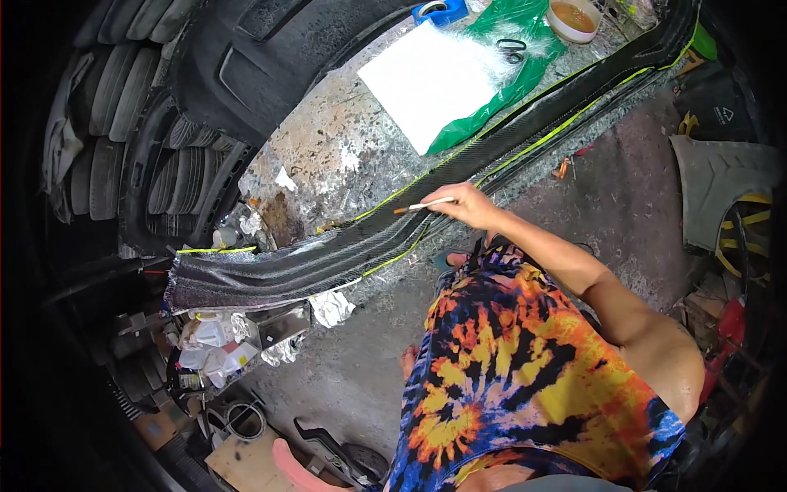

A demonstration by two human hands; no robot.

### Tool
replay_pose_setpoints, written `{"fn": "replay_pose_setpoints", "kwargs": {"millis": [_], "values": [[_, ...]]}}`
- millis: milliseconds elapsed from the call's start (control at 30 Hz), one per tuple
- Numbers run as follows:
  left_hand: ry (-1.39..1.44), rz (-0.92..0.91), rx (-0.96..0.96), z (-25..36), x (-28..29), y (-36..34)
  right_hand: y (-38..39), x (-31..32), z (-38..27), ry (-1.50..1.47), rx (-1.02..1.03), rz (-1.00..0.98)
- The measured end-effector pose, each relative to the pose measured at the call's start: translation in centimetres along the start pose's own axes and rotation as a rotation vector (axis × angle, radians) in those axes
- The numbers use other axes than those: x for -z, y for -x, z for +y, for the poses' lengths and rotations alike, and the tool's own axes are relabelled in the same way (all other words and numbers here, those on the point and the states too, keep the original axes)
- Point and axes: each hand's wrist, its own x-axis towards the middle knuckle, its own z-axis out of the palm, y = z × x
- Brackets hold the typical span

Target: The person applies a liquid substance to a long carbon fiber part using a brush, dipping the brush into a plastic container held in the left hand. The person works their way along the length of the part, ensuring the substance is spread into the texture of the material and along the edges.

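My right hand (469,205) is closed on a thin paintbrush (434,202) with a pale handle. Its orange-brown tip points left, over a long black woven-fibre strip (328,261) edged with yellow-green tape. The strip runs from the lower left to the upper right across the bench, and its wet-looking surface shines near the left end. A bit of my left hand (408,359) shows low beside my tie-dyed shirt; its fingers are mostly hidden.
On the stained bench (316,143) lie white sheet material (426,86), green plastic (469,131), black scissors (511,51), a blue tape roll (441,11) and a bowl of amber liquid (573,20). Stacked tyres (123,90) and a large black panel (246,74) stand left.
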Motion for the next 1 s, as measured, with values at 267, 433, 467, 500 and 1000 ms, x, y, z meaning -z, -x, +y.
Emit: {"fn": "replay_pose_setpoints", "kwargs": {"millis": [267,433,467,500,1000], "values": [[0.002,0.023,-0.01,-2.1,-0.7,1.5,-1.6,-0.3,1.3,0.101,-0.091,0.043],[0.001,0.003,-0.027,-2.6,-0.3,0.8,-1.2,0.4,1.7,0.041,-0.079,0.092],[0.003,-0.001,-0.027,-2.7,-0.1,0.6,-1.2,0.7,1.5,0.044,-0.071,0.098],[0.0,-0.009,-0.032,-2.7,0.2,0.4,-1.1,1.1,1.5,0.067,-0.129,0.105],[0.007,-0.082,-0.031,-4.2,4.6,-3.7,2.6,-9.9,1.3,0.338,-0.022,0.489]]}}
